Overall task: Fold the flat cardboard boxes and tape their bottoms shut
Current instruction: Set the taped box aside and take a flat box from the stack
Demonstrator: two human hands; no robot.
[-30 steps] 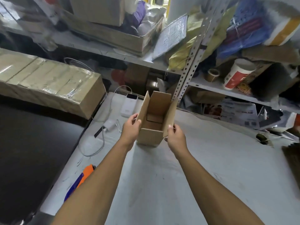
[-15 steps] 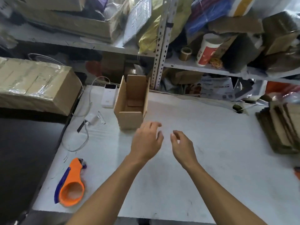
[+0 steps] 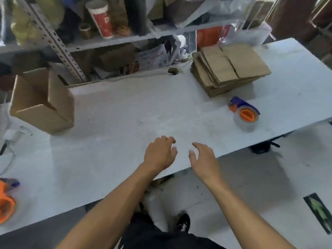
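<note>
A folded cardboard box stands open-topped at the table's far left. A stack of flat cardboard boxes lies at the back right. In front of the stack sits a tape dispenser with an orange core and clear tape. A second orange dispenser shows at the left edge. My left hand and my right hand hover side by side over the table's front edge, fingers loosely spread, holding nothing.
The white table runs from left to right. Behind it, cluttered shelves hold a red and white cup, papers and bags. A perforated metal post rises beside the folded box. A white cable lies at the left.
Both hands let go of the folded box and drew back toward me. The view swung right, bringing the flat stack and a second dispenser into sight.
</note>
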